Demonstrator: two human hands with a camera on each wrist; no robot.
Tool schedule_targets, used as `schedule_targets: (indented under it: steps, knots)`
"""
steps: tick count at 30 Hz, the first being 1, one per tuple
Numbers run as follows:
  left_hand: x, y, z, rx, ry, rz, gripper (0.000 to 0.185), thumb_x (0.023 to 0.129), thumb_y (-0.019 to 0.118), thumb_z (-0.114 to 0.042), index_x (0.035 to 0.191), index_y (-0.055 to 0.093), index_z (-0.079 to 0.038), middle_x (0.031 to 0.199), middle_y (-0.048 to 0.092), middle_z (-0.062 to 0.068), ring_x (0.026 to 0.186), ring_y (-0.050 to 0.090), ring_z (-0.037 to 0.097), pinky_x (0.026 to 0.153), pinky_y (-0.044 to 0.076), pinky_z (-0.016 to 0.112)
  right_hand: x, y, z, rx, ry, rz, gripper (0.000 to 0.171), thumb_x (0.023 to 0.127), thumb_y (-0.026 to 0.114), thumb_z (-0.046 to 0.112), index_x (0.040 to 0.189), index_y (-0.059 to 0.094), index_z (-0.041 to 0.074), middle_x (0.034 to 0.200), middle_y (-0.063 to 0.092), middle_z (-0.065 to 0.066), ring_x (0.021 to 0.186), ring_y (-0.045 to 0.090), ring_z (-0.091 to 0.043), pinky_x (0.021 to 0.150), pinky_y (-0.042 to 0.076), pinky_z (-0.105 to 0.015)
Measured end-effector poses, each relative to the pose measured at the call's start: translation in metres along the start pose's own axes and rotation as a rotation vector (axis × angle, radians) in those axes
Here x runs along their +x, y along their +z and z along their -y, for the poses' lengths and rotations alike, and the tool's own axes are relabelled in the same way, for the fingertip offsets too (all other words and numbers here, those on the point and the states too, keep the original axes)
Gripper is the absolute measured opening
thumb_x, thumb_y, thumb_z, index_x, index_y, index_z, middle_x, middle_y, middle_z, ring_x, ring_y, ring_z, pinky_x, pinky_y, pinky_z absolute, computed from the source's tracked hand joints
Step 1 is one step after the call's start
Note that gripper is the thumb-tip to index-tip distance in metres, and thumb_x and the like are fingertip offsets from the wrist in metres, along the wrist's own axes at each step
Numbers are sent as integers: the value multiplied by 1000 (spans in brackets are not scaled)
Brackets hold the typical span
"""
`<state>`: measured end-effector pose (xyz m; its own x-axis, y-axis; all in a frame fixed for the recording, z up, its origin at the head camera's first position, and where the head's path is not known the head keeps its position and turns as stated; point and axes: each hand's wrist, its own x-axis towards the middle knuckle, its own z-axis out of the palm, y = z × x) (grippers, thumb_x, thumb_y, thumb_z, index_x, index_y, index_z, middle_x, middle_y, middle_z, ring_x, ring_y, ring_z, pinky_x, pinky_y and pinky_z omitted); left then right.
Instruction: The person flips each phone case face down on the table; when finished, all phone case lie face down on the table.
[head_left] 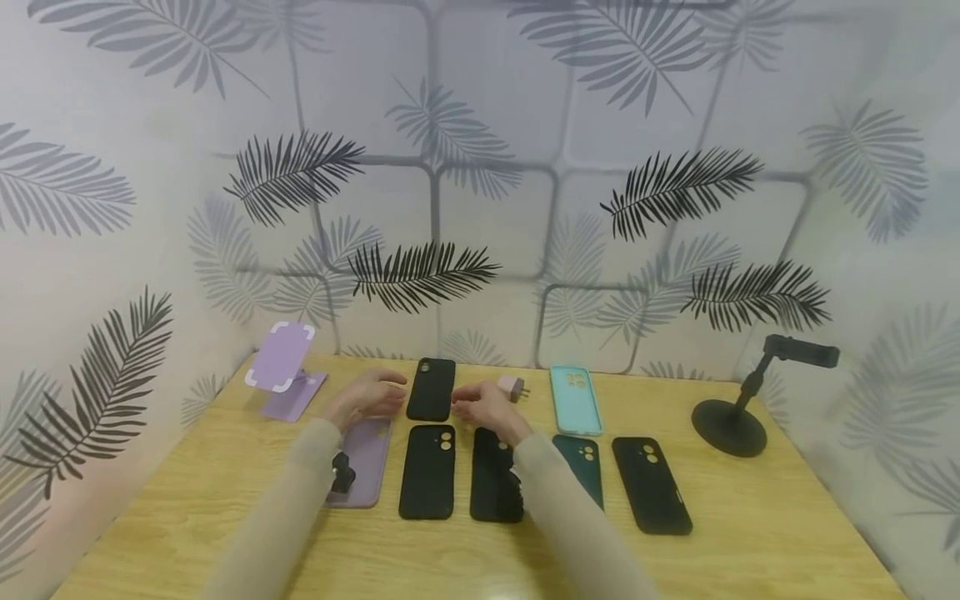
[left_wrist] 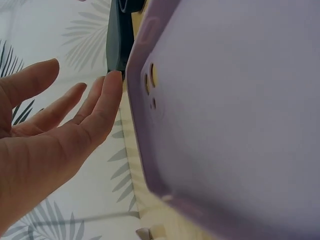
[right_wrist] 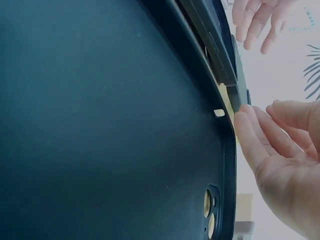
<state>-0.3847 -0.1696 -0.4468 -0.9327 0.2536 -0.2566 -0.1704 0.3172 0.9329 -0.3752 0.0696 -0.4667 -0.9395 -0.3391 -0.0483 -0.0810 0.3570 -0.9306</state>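
Note:
A black phone case (head_left: 431, 389) lies at the back of the table, between the two hands. To its left, my left hand (head_left: 371, 395) hovers above the top of a purple phone case (head_left: 367, 471), fingers loosely extended and holding nothing. My right hand (head_left: 486, 405) reaches in from the other side, its fingertips right at the black case's right edge. Below that hand lies another black phone case (head_left: 491, 487), partly covered by the wrist. In the right wrist view, the fingers (right_wrist: 250, 135) are slightly bent with nothing gripped. A further black case (head_left: 427, 472) lies just in front.
Rightward lie a dark green case (head_left: 583, 462), a light blue case (head_left: 576, 402) and one more black case (head_left: 652, 486). A plug-in charger (head_left: 511, 386) sits behind the right hand. A purple phone stand (head_left: 281, 357) stands far left, a black stand (head_left: 738, 408) far right, before the patterned wall.

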Motion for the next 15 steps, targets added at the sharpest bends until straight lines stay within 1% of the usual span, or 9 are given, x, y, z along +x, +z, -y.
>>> schedule_targets:
  steps: [3, 7, 10, 13, 15]
  knots:
    - [-8, -6, 3, 6, 41, 35, 49, 98, 45, 3, 145, 35, 11, 143, 43, 35, 127, 51, 44, 103, 50, 48, -3, 0, 0, 27, -32, 4, 32, 99, 54, 2, 129, 59, -8, 124, 65, -24, 110, 66, -34, 90, 58, -38]
    - [-15, -10, 3, -1, 90, 66, 48, 98, 45, 3, 145, 34, 11, 143, 42, 36, 128, 50, 45, 103, 50, 48, -6, 2, 3, 76, -57, 57, 32, 99, 54, 3, 129, 59, -8, 121, 65, -25, 108, 66, -34, 91, 58, -39]
    - [-22, -11, 3, 0, 115, 74, 49, 98, 49, 1, 144, 36, 10, 141, 44, 35, 124, 53, 44, 102, 50, 48, -9, 6, 4, 96, -73, 108, 32, 99, 55, 2, 128, 58, -10, 119, 65, -27, 105, 67, -33, 88, 59, -40]
    - [-34, -15, 5, 21, 131, 84, 50, 97, 52, 0, 144, 36, 10, 139, 46, 36, 120, 57, 43, 100, 52, 48, -12, 13, 5, 97, -81, 175, 32, 98, 56, 3, 128, 58, -10, 118, 66, -27, 102, 68, -31, 84, 60, -39]
    - [-43, -20, 7, 43, 141, 73, 52, 97, 55, -1, 143, 37, 10, 136, 48, 36, 116, 60, 42, 96, 54, 47, -14, 19, 8, 79, -87, 217, 31, 98, 57, 4, 126, 60, -8, 117, 67, -26, 99, 69, -28, 80, 61, -37]
